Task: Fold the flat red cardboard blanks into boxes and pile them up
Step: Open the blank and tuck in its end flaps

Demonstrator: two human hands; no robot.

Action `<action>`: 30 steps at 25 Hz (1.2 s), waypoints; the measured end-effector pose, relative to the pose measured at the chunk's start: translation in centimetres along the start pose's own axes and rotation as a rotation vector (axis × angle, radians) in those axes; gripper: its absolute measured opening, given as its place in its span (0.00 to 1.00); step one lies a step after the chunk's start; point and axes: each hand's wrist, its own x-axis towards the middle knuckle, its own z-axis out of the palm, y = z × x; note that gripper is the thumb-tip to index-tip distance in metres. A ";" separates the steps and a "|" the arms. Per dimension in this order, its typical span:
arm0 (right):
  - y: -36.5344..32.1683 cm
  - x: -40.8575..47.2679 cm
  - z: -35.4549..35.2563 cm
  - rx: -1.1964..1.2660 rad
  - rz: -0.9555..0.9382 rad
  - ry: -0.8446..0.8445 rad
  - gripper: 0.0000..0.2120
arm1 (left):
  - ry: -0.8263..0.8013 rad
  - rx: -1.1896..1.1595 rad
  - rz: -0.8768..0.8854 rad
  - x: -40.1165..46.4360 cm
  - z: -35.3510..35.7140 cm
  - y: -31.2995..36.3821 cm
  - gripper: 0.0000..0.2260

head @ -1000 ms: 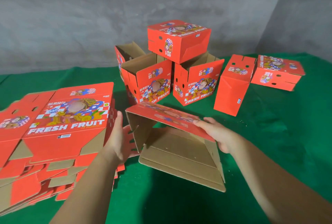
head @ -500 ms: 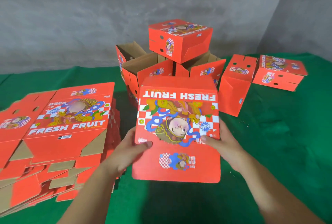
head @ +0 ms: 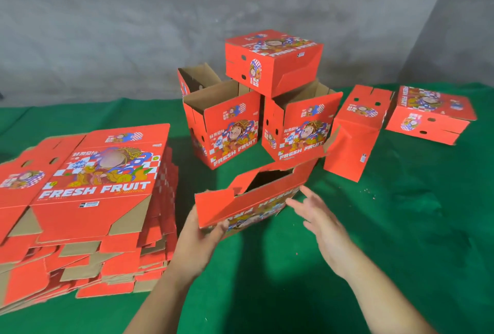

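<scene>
A half-formed red box (head: 256, 197) lies tilted over the green cloth in the middle, its flaps loose and its open end facing up and away. My left hand (head: 199, 240) grips its near left corner from below. To the right of the box my right hand (head: 318, 218) is spread with straight fingers; whether it touches the box is unclear. A thick stack of flat red blanks (head: 88, 200) lies at the left. Beyond the held box, two open folded boxes (head: 224, 125) stand side by side with a closed box (head: 272, 60) on top.
A third open box (head: 192, 76) stands behind the pile. At the right a folded box (head: 355, 130) stands on end and another (head: 430, 117) lies flat. The green cloth (head: 401, 226) covers the floor up to a grey concrete wall (head: 133, 26).
The box was held flat-faced towards me in both hands; it has now tipped away, open end up. My right hand has come off its side and spread open.
</scene>
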 end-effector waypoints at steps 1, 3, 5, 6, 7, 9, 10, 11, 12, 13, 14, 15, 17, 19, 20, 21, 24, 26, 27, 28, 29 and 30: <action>0.0 0.3 0.3 -0.051 -0.023 -0.010 0.31 | 0.003 0.018 0.050 -0.1 0.2 0.3 0.19; 0.2 1.2 0.5 -0.175 -0.086 0.089 0.31 | 0.037 -0.024 0.094 -0.2 0.1 0.8 0.13; 0.1 2.2 0.2 -0.304 -0.139 0.231 0.36 | 0.118 -0.156 0.077 -0.4 -0.8 0.9 0.14; -0.2 2.7 0.0 -0.338 -0.167 0.266 0.38 | 0.152 -0.228 0.050 -0.4 -1.3 1.0 0.14; -0.4 3.3 -0.2 -0.347 -0.189 0.268 0.39 | 0.190 -0.274 0.021 -0.4 -1.7 0.9 0.13; -1.1 4.7 -0.2 -0.325 -0.185 0.200 0.38 | 0.232 -0.293 -0.040 0.1 -2.1 0.8 0.15; -1.6 5.4 0.0 -0.317 -0.157 0.148 0.35 | 0.241 -0.279 -0.069 0.5 -2.2 0.8 0.16; -1.9 6.2 0.3 -0.309 -0.138 0.096 0.30 | 0.251 -0.265 -0.086 0.8 -2.1 0.8 0.18; -2.3 6.7 0.5 -0.294 -0.125 0.049 0.24 | 0.270 -0.227 -0.089 1.2 -2.2 0.9 0.20; -2.6 7.2 0.6 -0.275 -0.111 0.018 0.18 | 0.287 -0.163 -0.076 1.5 -2.5 0.9 0.21; -2.8 7.6 0.6 -0.283 -0.102 0.007 0.13 | 0.297 -0.069 -0.061 1.7 -2.9 1.1 0.22; -3.0 8.0 0.4 -0.328 -0.102 0.015 0.10 | 0.289 0.027 -0.043 1.9 -3.5 1.3 0.23; -2.9 8.2 -0.6 -0.468 -0.141 0.024 0.11 | 0.183 0.139 -0.042 2.2 -4.3 2.0 0.22; -2.6 8.0 -2.0 -0.645 -0.178 0.018 0.22 | 0.042 0.340 -0.068 2.6 -5.1 2.3 0.16; -2.5 7.9 -2.5 -0.757 -0.204 0.019 0.26 | -0.025 0.467 -0.076 2.7 -5.4 2.6 0.23; -2.4 7.8 -2.8 -0.869 -0.234 0.036 0.28 | -0.062 0.484 -0.115 2.9 -5.6 2.7 0.28; -3.0 7.3 -2.8 -1.029 -0.264 0.148 0.28 | -0.048 0.237 -0.217 2.7 -5.0 3.8 0.19; -3.0 6.6 -2.7 -1.036 -0.247 0.237 0.36 | 0.000 0.124 -0.274 2.1 -4.5 3.7 0.24; -2.6 6.2 -2.7 -1.020 -0.260 0.286 0.36 | 0.029 0.063 -0.329 1.6 -4.3 3.7 0.29; -2.2 5.6 -2.7 -0.999 -0.276 0.325 0.35 | 0.068 0.020 -0.383 1.5 -3.8 3.7 0.32; -1.8 5.0 -2.6 -0.992 -0.285 0.346 0.33 | 0.120 0.013 -0.400 1.3 -3.4 3.7 0.35; -1.4 4.3 -2.6 -0.993 -0.289 0.352 0.32 | 0.171 0.041 -0.398 1.2 -3.0 3.8 0.37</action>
